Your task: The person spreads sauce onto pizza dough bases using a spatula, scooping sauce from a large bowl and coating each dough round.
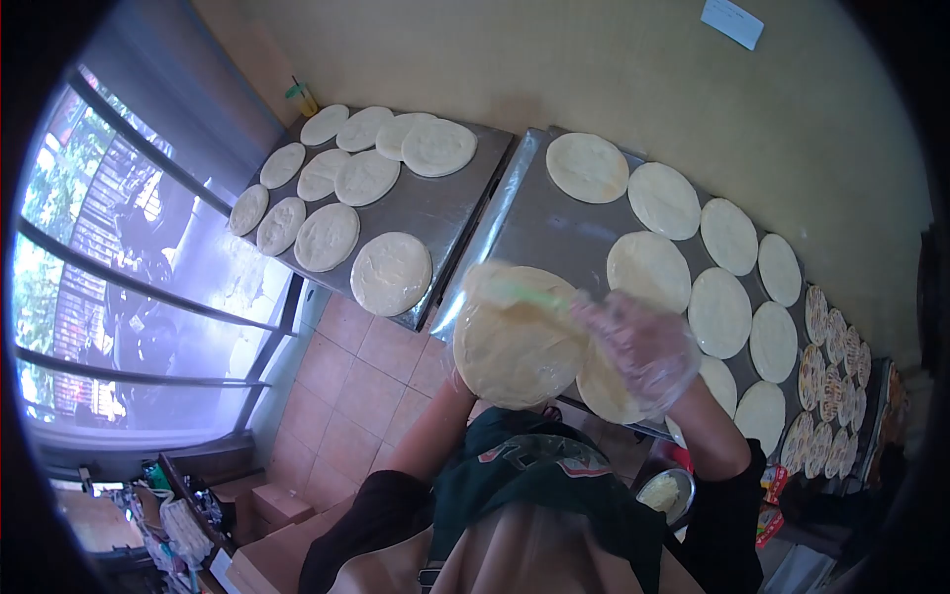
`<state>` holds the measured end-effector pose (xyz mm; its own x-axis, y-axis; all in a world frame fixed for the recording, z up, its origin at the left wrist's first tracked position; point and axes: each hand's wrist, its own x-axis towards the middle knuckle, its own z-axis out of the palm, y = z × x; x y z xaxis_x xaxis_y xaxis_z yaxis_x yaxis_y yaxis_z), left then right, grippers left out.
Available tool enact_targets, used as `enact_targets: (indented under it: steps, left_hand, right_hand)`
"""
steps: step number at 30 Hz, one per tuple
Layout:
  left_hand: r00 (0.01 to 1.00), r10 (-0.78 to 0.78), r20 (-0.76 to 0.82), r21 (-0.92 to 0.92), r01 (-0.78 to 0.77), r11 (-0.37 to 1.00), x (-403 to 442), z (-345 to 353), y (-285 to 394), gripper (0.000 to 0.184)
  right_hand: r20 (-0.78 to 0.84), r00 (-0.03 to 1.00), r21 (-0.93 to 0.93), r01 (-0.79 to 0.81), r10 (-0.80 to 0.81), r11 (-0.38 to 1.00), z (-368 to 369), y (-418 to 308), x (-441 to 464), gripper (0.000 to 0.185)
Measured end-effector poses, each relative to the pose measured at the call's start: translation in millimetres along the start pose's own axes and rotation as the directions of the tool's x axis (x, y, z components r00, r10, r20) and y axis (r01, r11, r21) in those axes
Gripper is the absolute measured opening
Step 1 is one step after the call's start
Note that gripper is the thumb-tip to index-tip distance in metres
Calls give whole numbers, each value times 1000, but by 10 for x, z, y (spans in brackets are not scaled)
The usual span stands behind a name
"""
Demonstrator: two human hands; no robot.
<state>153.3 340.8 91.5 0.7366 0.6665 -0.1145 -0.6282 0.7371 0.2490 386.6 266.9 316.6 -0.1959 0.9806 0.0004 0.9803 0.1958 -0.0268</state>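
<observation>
In front of my chest a flat round of dough (520, 351), pale and smeared with something creamy, is held up by my left hand (456, 379). That hand is mostly hidden under the round; little more than its edge and the forearm show. My right hand (641, 348), in a clear plastic glove, is closed around a pale green tool (529, 294). The tool's head lies over the upper part of the round, too blurred to tell whether it is a brush or a spatula. Below the right hand, another dough round (606, 386) is partly covered.
Several dough rounds (393, 274) lie on the left metal table (450, 213), and more (720, 312) on the right table (554, 233). Brown-patterned rounds (819, 381) stand at far right. A metal bowl (665, 495) with pale contents sits below my right arm. Cardboard boxes (282, 503) are lower left.
</observation>
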Motion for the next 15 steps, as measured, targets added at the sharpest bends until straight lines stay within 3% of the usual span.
enact_targets:
  steps: [2,3,5,6,7,8,9,11,15]
  left_hand:
    - [998,-20,60,-90,26,996,28,55,-7,66]
    - [996,-26,91,-135,38,990,40,89,-6,66]
    - [992,-28,126,-180,51,982,64,169,-7,65]
    - [998,22,54,-41,-20,999,61,206,-13,67]
    - [996,84,-13,102,-82,991,51,242,-12,69]
    - [996,86,-14,101,-84,991,38,268,5,69]
    - [997,78,8,63,-78,995,22,290,30,71]
    - [997,74,27,20,-74,997,0,288,40,74]
    - [994,105,21,2,-105,994,-7,284,48,73]
  right_hand:
    - [-140,975,104,188,-172,977,199,-73,27,38]
    - [-143,976,104,179,-164,978,290,-38,55,38]
    - [-196,981,117,19,4,993,395,97,134,32]
    - [-196,981,116,19,4,993,390,176,121,32]
    - [-115,988,59,-95,102,994,376,265,95,34]
    - [-40,979,-8,-202,201,979,373,347,70,37]
    - [-38,980,-9,-198,197,980,443,387,-1,37]
    - [-163,953,304,-197,254,932,720,380,-285,33]
    - [-145,965,501,-120,219,857,992,332,-786,27]
